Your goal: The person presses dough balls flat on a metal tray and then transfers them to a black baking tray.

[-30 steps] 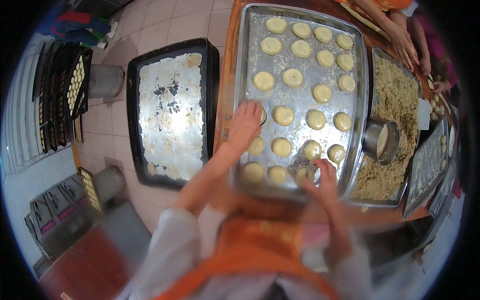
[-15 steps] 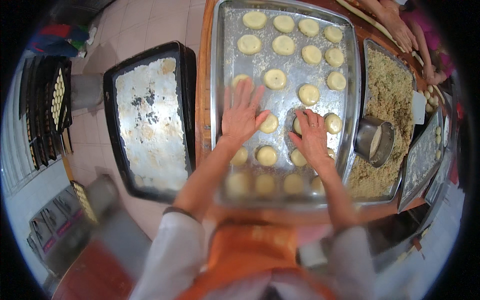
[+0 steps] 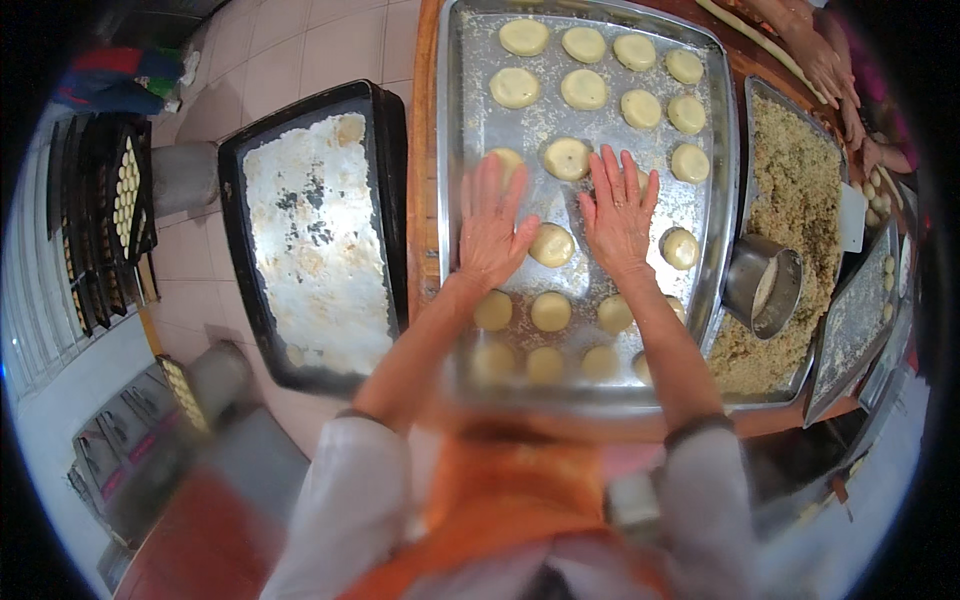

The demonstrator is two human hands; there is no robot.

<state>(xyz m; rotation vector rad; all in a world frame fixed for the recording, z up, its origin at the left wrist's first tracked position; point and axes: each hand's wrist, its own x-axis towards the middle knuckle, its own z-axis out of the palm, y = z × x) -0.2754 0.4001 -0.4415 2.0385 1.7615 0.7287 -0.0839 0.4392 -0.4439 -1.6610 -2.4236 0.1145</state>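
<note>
A large metal tray carries rows of flat, round, pale yellow dough cakes, with flour or crumbs scattered between them. My left hand lies flat with fingers spread, its fingertips over a dough cake on the tray's left side. To its right my right hand is also stretched out flat, fingers pointing away from me. It partly covers another dough cake. Between my two hands sits one uncovered dough cake. Whether either palm presses down cannot be made out.
A black-rimmed baking tray stands left of the table. On the right are a tray of crumbly filling, a metal cup and a white scraper. Another person's hands work beside a long dough strip at the far right.
My right hand has moved away from me, and its curled fingers have straightened out flat. My left hand stays over the same dough cake. The whole view has shifted slightly.
</note>
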